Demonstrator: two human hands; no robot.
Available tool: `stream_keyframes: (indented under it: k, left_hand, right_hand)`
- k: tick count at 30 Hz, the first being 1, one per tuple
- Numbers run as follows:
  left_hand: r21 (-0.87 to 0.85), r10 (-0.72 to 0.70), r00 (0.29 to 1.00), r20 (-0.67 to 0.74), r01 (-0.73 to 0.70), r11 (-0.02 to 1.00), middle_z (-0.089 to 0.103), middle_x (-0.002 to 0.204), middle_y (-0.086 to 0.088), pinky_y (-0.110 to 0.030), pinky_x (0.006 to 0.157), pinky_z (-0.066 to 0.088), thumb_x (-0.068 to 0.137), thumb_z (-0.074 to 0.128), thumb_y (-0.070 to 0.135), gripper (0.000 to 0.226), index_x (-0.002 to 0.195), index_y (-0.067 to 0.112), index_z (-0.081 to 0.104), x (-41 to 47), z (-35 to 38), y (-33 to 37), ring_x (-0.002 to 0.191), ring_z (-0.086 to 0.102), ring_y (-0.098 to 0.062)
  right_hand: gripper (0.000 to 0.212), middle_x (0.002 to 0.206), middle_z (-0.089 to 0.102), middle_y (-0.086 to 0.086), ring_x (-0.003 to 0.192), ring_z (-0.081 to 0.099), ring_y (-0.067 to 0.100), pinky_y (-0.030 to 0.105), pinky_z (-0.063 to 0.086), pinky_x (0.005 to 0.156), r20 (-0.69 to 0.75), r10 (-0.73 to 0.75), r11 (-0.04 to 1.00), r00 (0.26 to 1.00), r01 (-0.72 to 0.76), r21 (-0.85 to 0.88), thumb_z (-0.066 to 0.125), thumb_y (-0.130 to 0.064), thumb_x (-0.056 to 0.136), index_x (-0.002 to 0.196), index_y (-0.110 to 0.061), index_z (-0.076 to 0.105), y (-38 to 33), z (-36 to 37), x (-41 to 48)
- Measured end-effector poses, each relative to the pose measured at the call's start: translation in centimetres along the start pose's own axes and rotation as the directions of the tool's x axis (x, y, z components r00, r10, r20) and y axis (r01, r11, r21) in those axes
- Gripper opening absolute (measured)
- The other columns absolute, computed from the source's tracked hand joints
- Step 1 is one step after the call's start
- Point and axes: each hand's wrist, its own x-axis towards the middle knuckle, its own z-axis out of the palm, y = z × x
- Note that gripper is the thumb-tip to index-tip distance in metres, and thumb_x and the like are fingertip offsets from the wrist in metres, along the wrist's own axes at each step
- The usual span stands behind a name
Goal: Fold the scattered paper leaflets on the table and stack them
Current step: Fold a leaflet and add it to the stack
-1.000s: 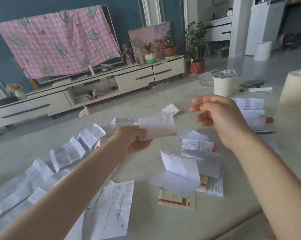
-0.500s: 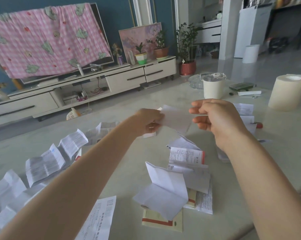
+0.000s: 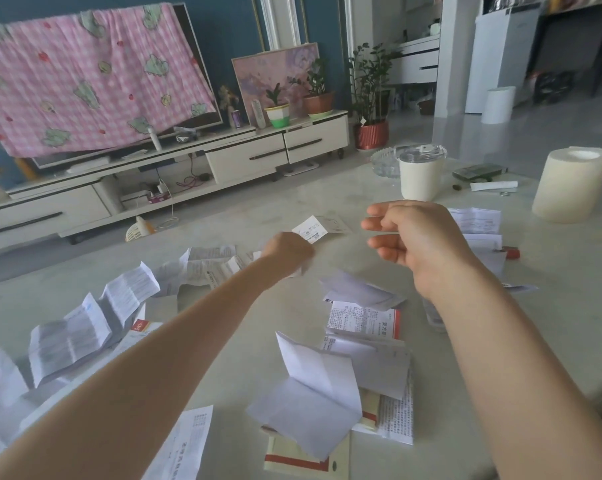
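The pale marble table (image 3: 292, 317) is littered with leaflets (image 3: 67, 337) from 8 to 10 o'clock, with a heap (image 3: 313, 400) at 5 o'clock and a paper roll (image 3: 569, 185) at 2; a pink checked cloth (image 3: 85, 81) above a low white cabinet (image 3: 244, 157) fills the room at 11. At 1 o'clock a lidded white cup (image 3: 420, 180) stands just beside a glass dish (image 3: 382, 168), contents hidden. The left hand (image 3: 287, 252), blurred at centre, has curled fingers, though whether they grip paper I cannot tell; the right hand (image 3: 417, 240) hangs loosely curled, holding nothing.
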Motion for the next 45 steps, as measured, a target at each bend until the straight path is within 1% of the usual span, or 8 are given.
stream_keyframes:
  k: [4, 12, 17, 25, 29, 36, 41, 45]
  left_hand:
    - [0.356, 0.013, 1.000, -0.024, -0.003, 0.934, 0.048, 0.137, -0.013, -0.031, 0.098, 0.036, 0.095, 0.045, 0.020, 0.038, 0.133, 0.017, 0.049, 1.1, -0.7, -4.3, 0.125, 0.043, -0.031]
    - [0.545, 0.100, 0.991, -0.094, -0.033, 0.838, 0.058, 0.127, -0.005, -0.033, 0.095, 0.035, 0.089, 0.047, 0.056, 0.052, 0.126, 0.020, 0.053, 1.4, -0.1, -7.0, 0.119, 0.050, -0.026]
    - [0.864, 0.331, 0.943, -0.015, -0.154, 0.479, 0.066, 0.105, -0.007, -0.028, 0.077, 0.039, 0.100, 0.036, 0.024, 0.026, 0.119, 0.013, 0.052, 0.3, 0.6, -5.9, 0.095, 0.064, -0.026]
    - [0.547, 0.329, 0.904, -0.273, -0.136, 0.826, 0.064, 0.098, -0.014, -0.032, 0.066, 0.039, 0.092, 0.042, 0.016, 0.019, 0.099, 0.005, 0.055, -2.3, -2.2, -3.9, 0.085, 0.061, -0.033]
    - [0.594, 0.559, 0.716, -0.418, -0.250, 0.764, 0.067, 0.085, -0.012, -0.029, 0.059, 0.039, 0.092, 0.044, 0.017, 0.018, 0.096, 0.004, 0.057, -5.4, -7.7, -3.3, 0.069, 0.060, -0.030]
    - [0.576, 0.785, 0.591, -0.184, -0.582, 0.574, 0.072, 0.089, -0.010, -0.043, 0.060, 0.057, 0.089, 0.049, 0.016, 0.024, 0.099, 0.004, 0.067, -12.2, -14.3, -1.0, 0.073, 0.067, -0.027]
    - [0.516, 0.794, 0.573, -0.203, -0.627, 0.584, 0.065, 0.093, 0.001, -0.014, 0.072, 0.049, 0.088, 0.059, 0.004, 0.017, 0.101, 0.006, 0.069, -14.3, -14.5, -0.4, 0.077, 0.059, -0.011]
    - [0.173, 0.591, 0.686, -0.424, -0.579, 0.797, 0.059, 0.108, 0.006, -0.016, 0.083, 0.049, 0.082, 0.065, 0.034, 0.038, 0.117, 0.024, 0.051, -15.1, -13.6, -0.6, 0.094, 0.057, -0.002]
  right_hand:
    - [0.030, 0.068, 0.065, -0.001, 0.046, 0.052, 0.010, 0.012, 0.042, 0.040, 0.033, 0.009, 0.999, 0.999, -0.008, -0.035, 0.038, 0.004, 0.084, 0.081, -0.013, 0.063, 0.2, 0.5, 0.0]
    - [0.030, 0.067, 0.064, 0.000, 0.045, 0.053, 0.009, 0.013, 0.042, 0.040, 0.095, 0.025, 0.997, 0.995, -0.018, -0.080, 0.040, 0.004, 0.085, 0.076, -0.014, 0.062, 0.5, 1.2, 0.3]
    - [0.029, 0.068, 0.064, 0.001, 0.047, 0.054, 0.011, 0.013, 0.042, 0.041, 0.116, 0.025, 0.997, 0.993, -0.017, -0.075, 0.040, 0.003, 0.086, 0.077, -0.013, 0.062, 0.3, 1.0, 0.3]
    - [0.023, 0.071, 0.064, 0.001, 0.048, 0.053, 0.010, 0.014, 0.043, 0.043, 0.128, -0.053, 0.993, 0.990, 0.066, -0.098, 0.044, 0.002, 0.087, 0.087, -0.011, 0.063, 0.2, 1.3, -0.1]
    - [0.039, 0.110, 0.059, 0.002, 0.094, 0.056, 0.014, 0.024, 0.044, 0.077, 0.287, -0.325, 0.719, 0.901, 0.432, -0.544, 0.056, -0.010, 0.086, 0.124, -0.019, 0.050, 1.8, 2.7, -0.3]
    - [0.092, 0.155, 0.017, 0.010, 0.142, 0.015, 0.025, 0.037, 0.012, 0.113, 0.303, -0.624, 0.456, 0.720, 0.650, -0.607, 0.073, -0.041, 0.074, 0.147, -0.017, 0.021, 2.6, 5.4, -2.2]
    - [0.011, 0.075, 0.059, -0.012, 0.072, 0.055, 0.007, 0.022, 0.040, 0.064, 0.451, -0.494, 0.656, 0.743, 0.659, -0.368, 0.068, -0.022, 0.080, 0.083, -0.018, 0.058, 2.0, 5.8, -4.3]
    - [0.008, 0.078, 0.069, -0.007, 0.075, 0.066, 0.011, 0.025, 0.052, 0.070, 0.437, -0.353, 0.898, 0.827, 0.431, -0.090, 0.064, -0.013, 0.085, 0.082, -0.019, 0.067, 2.0, 6.0, -5.3]
